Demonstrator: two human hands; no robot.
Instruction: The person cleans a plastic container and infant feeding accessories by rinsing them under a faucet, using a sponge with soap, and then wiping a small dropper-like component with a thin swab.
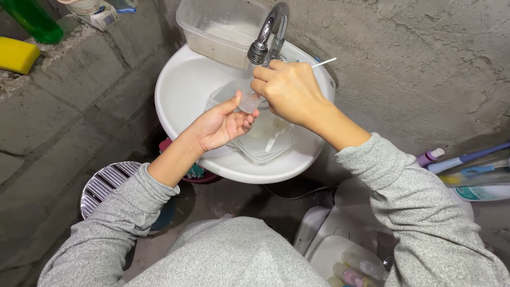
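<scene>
Two hands meet over the white basin (175,106), which serves as the landmark for everything else. Far left of the basin, on the rough ledge, lie a yellow sponge (17,55) and a green bottle (33,21), with a small white carton (101,16) bearing a barcode just to their right. Below and left of the basin stands a ribbed metal lid (106,183).

Over the basin's middle, the left hand (220,125) is cupped palm up, its grip loosely curled under a small clear plastic piece (248,101) directly beneath the tap (265,37). The right hand (289,93) comes in from the basin's right side, its grip pinched shut on a thin white stick (325,62) that juts toward the wall. A clear tub (223,26) sits on the basin's back rim, and flat clear lids (265,141) lie inside the bowl.

The step looks like rinsing or scrubbing the small piece under the spout; the next move probably calls for a steady turn of it against the stick.

Right of the basin, a purple-capped bottle (429,157) and a blue and white tube (467,159) lie along a shelf, above a white pack with teal print (481,192).
</scene>
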